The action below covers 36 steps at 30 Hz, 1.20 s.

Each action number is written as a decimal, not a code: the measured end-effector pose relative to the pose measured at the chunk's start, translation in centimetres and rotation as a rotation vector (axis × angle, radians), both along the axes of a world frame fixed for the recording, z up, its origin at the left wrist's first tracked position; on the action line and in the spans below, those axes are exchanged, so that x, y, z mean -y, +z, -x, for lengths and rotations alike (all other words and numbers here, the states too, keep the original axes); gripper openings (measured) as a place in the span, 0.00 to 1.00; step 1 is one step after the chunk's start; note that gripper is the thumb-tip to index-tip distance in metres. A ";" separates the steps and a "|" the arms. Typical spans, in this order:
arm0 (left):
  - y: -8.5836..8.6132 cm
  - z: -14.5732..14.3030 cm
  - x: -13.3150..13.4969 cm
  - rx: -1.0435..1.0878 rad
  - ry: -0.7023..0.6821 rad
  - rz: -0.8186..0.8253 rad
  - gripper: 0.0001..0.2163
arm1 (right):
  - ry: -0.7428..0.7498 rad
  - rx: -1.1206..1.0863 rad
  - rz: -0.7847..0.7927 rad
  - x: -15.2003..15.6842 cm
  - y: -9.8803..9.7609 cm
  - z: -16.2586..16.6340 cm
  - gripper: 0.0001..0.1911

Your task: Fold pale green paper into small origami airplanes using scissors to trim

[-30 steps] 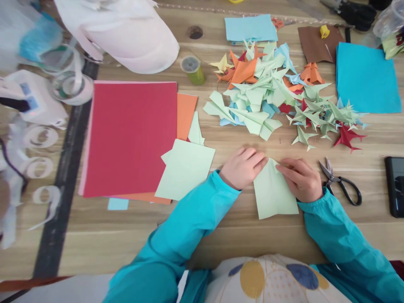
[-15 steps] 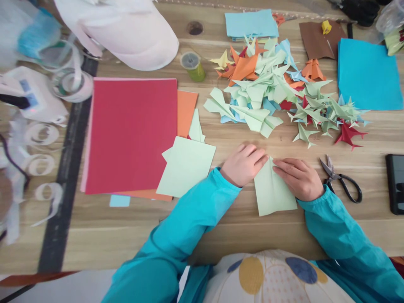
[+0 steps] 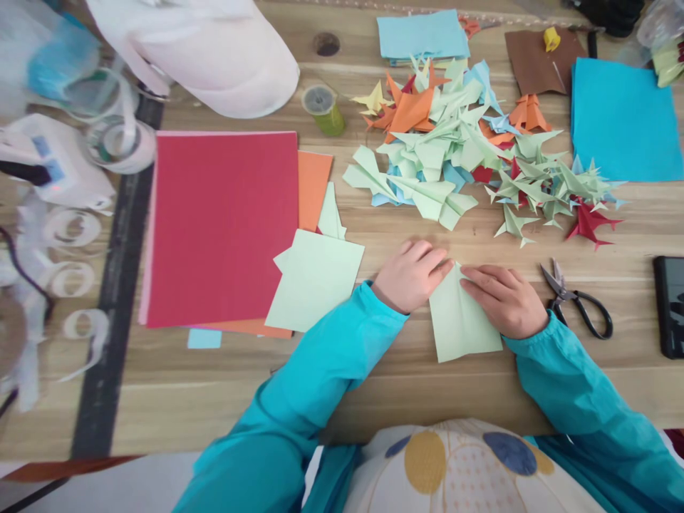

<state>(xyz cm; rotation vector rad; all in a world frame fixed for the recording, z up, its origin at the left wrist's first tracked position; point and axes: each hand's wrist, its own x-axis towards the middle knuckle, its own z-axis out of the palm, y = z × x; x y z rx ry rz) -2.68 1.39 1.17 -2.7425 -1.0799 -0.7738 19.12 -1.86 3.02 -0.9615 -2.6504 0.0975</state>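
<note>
A pale green sheet of paper [image 3: 464, 329] lies on the table in front of me, with a crease running down its middle. At its top left corner are the bent fingers of my left hand [image 3: 410, 276], closed on the edge. My right hand [image 3: 506, 299] has its fingers together over the upper right edge, pressing the paper near the crease. The fingertips of both hands nearly meet at the top, where they partly cover the paper. Black-handled scissors [image 3: 580, 303] lie partly open to the right of my right hand.
Folded paper planes [image 3: 422, 160] in several colours are heaped beyond my hands. Left lie a red sheet stack [image 3: 224, 228] and loose green squares [image 3: 318, 281]. Blue paper [image 3: 623, 125], a phone-like black object [image 3: 670, 306], a thread spool [image 3: 325, 114] and a white cap [image 3: 214, 57] surround the area.
The whole view has shifted very slightly. Both hands keep the same grip at the top of the green sheet.
</note>
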 end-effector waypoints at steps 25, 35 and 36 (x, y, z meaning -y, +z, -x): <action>0.2 0.1 0.0 -0.012 -0.002 0.031 0.08 | 0.007 0.007 0.001 0.0 0.1 0.0 0.15; 0.1 0.3 0.1 -0.043 0.000 0.089 0.12 | 0.000 0.012 0.021 0.0 0.0 -0.1 0.15; 0.1 0.2 0.1 -0.044 0.002 0.088 0.12 | -0.002 0.010 0.025 0.1 0.0 0.0 0.15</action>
